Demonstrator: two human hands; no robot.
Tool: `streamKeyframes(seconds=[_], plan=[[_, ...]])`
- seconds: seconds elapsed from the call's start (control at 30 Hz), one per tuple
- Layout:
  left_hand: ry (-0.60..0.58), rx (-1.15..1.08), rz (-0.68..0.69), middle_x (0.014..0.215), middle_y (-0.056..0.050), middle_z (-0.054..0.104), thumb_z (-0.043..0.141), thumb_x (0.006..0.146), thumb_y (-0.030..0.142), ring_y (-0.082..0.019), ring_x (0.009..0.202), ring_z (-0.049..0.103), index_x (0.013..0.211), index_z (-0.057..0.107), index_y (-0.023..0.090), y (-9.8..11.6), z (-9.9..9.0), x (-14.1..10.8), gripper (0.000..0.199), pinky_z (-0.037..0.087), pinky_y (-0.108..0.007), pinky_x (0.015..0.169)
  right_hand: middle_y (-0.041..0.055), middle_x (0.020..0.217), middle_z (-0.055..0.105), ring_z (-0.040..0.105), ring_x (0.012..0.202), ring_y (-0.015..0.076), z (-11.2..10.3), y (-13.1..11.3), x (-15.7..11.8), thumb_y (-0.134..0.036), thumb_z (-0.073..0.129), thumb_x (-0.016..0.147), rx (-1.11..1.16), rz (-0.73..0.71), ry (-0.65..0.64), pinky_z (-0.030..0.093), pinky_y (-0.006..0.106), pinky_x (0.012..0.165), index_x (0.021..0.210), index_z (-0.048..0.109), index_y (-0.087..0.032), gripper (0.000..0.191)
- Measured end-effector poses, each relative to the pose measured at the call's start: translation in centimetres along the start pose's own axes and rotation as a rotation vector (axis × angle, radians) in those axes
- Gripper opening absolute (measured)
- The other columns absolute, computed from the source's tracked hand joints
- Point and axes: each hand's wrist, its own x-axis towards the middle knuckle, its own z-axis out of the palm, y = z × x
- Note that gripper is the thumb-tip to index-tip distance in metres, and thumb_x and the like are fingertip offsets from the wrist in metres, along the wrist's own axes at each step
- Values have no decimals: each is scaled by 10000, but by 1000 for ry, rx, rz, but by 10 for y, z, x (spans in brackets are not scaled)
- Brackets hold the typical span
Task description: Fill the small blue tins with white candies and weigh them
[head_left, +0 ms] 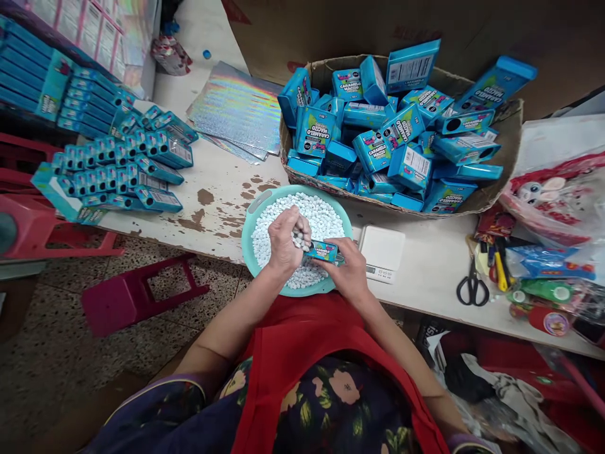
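Observation:
A round mint-green basin [247, 243] full of small white candies [326, 214] sits at the table's front edge, close to my body. Over it, my left hand [286, 241] is cupped shut around a bunch of the white candies. My right hand [348, 268] grips a small blue candy box [324, 251], which lies on its side with its printed face up. The box's left end meets the fingers of my left hand, above the heap. Whether candies are passing into the box is hidden by my fingers.
A cardboard carton [513, 157] of blue boxes stands behind the basin. Right of the basin are a white scale [382, 249] and black scissors [472, 289]. Blue boxes [123, 164] stand in rows at left, near silver sheets [241, 107]. A magenta stool [113, 296] is below.

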Motion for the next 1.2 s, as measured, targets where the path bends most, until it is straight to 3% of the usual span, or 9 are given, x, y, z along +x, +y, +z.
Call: streamKeyframes(seconds=[0.2, 0.3, 0.4, 0.47, 0.53, 0.73, 0.9, 1.07, 1.2], plan=[[32, 63, 23, 458, 65, 292, 659, 797, 527, -41, 356, 258, 535, 367, 188, 1, 1, 4, 518, 193, -195, 338, 35, 941, 670, 642, 891, 214, 4, 1, 3, -397, 788, 727, 55, 20, -18, 527, 347, 782, 1025, 655, -260, 354], [31, 346, 76, 494, 34, 367, 523, 862, 587, -77, 414, 349, 570, 410, 198, 2, -15, 16, 499, 312, -210, 393, 37, 986, 654, 640, 928, 211, -11, 8, -3, -410, 821, 679, 153, 77, 27, 533, 362, 829, 1007, 666, -257, 393], [-59, 1015, 267, 888, -83, 638, 583, 838, 521, -216, 896, 600, 785, 607, 198, -8, -45, 29, 328, 507, -339, 764, 53, 1057, 617, 615, 1010, 224, -43, 26, -19, -428, 841, 640, 125, 158, 182, 522, 392, 884, 998, 682, -250, 430], [-130, 1382, 374, 1257, -125, 575, 654, 795, 456, -313, 1240, 464, 1045, 628, 208, -19, -65, 35, 354, 398, -470, 1017, 49, 1032, 608, 607, 998, 224, -67, 47, -30, -432, 841, 634, 39, 227, 287, 520, 396, 869, 997, 688, -243, 437], [-154, 1517, 418, 1358, -137, 510, 635, 812, 415, -324, 1311, 404, 1193, 572, 203, -29, -79, 39, 441, 309, -503, 1094, 44, 999, 607, 607, 966, 219, -88, 73, -39, -434, 831, 639, -25, 296, 351, 516, 394, 849, 993, 689, -233, 431], [-159, 1495, 343, 1248, -100, 579, 545, 858, 411, -280, 1217, 499, 1116, 610, 213, -39, -76, 38, 332, 360, -440, 1063, 66, 1000, 615, 602, 979, 238, -104, 137, -45, -499, 806, 615, -2, 454, 367, 508, 413, 863, 957, 673, -200, 474], [-150, 1470, 322, 1180, -87, 620, 537, 862, 404, -268, 1168, 537, 1050, 648, 206, -39, -66, 35, 295, 394, -416, 1031, 110, 1293, 556, 540, 1178, 254, -114, 147, -58, -474, 820, 595, 176, 473, 356, 455, 447, 995, 1268, 520, -239, 773], [-94, 1437, 324, 1082, -77, 652, 545, 848, 382, -249, 1096, 582, 999, 663, 192, -45, -64, 35, 270, 415, -392, 1012, 124, 1329, 526, 565, 1150, 232, -143, 152, -87, -614, 559, 808, 165, 607, 617, 449, 471, 987, 1315, 480, -232, 640], [-78, 1408, 300, 1066, -68, 658, 545, 845, 372, -237, 1079, 589, 980, 665, 187, -48, -56, 37, 259, 428, -379, 995, 114, 1314, 536, 561, 1163, 224, -154, 158, -102, -683, 456, 829, 124, 740, 755, 458, 443, 976, 1275, 513, -221, 644]])
